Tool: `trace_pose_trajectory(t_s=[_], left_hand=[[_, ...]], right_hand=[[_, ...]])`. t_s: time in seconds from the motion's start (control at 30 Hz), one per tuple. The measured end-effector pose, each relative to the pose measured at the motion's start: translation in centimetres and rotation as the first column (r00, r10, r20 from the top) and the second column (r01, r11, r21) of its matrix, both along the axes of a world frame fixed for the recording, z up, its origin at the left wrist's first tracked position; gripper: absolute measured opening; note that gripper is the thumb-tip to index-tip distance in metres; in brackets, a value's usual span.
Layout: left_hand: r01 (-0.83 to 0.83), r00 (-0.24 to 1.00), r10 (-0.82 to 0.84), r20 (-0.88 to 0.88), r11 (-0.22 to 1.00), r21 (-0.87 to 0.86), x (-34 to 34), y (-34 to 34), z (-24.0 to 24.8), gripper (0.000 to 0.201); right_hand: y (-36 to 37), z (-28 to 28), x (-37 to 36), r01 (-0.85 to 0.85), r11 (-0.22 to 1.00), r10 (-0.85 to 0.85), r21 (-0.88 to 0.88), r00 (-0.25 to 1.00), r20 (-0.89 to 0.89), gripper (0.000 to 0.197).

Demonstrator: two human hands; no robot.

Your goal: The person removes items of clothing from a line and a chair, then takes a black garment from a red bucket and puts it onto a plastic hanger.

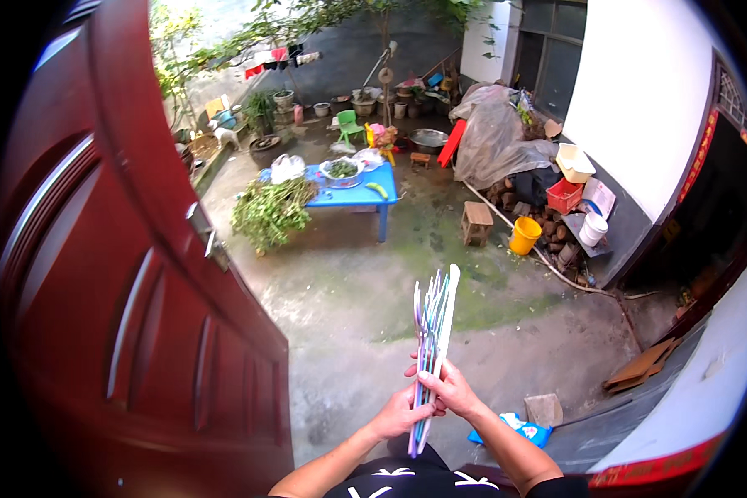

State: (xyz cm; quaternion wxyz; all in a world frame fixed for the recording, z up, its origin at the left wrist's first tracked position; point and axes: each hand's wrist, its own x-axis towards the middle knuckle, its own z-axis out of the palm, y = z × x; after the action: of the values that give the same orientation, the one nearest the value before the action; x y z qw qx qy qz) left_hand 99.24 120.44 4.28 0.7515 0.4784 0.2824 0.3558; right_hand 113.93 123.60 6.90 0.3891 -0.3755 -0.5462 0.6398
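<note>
As the bundle of purple, teal and white rods is standing at the lower centre of the frame, my left hand and right hand are grasping it with curled fingers, even pressure probably best steadying its splayed tips.

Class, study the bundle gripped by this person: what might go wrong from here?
1. The bundle's thin pieces spread at the top, so some might slip from the left hand or right hand.
2. The ground has greenish patches, which may be slick underfoot.
3. The stool and yellow bucket stand on it and could trip someone.
</note>
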Motion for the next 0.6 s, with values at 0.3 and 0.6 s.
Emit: trace_pose_trajectory(t_s=[0.3,0.6], left_hand=[[-0.172,0.985,0.168,-0.044,0.977,-0.126,0.5,15.3,-1.7,0.035],[-0.336,0.928,0.371,0.039,0.875,-0.349,1.5,35.5,-4.4,0.033]], right_hand=[[15.3,-1.5,3.8,-0.217,0.976,0.196,0.033,0.928,0.318,0.037],[32.7,-4.9,8.7,-0.224,0.966,0.255,-0.127,0.898,0.358,0.031]])
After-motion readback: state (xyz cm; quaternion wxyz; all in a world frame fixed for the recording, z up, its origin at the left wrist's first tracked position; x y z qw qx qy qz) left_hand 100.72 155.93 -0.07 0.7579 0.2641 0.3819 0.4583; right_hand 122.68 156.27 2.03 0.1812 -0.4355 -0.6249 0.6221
